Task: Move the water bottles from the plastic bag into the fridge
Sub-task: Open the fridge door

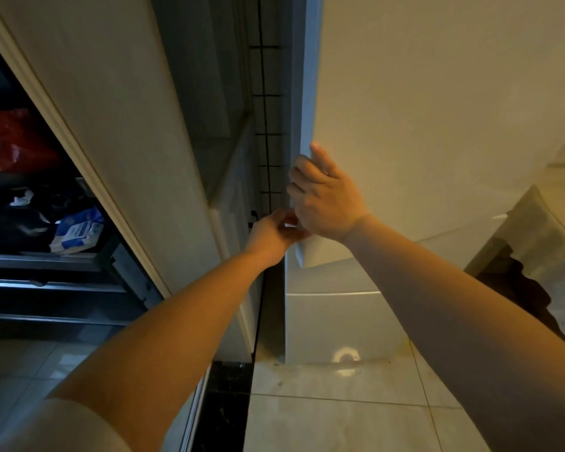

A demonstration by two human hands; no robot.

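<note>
The white fridge [421, 109] fills the upper right, its upper door [437, 93] and lower door [336, 318] both closed. My right hand [327, 200] lies on the left edge of the upper door, fingers curled round that edge. My left hand [271, 234] reaches to the bottom left corner of the same door, fingers hooked at the gap between the doors. No water bottle and no plastic bag of bottles is in view.
A white cabinet panel [118, 125] stands left of the fridge, with a narrow tiled gap [268, 125] between. Far left, open dark shelves [46, 265] hold a red bag [10, 141] and a blue-white packet [79, 231]. Pale tiles [340, 419] cover the floor.
</note>
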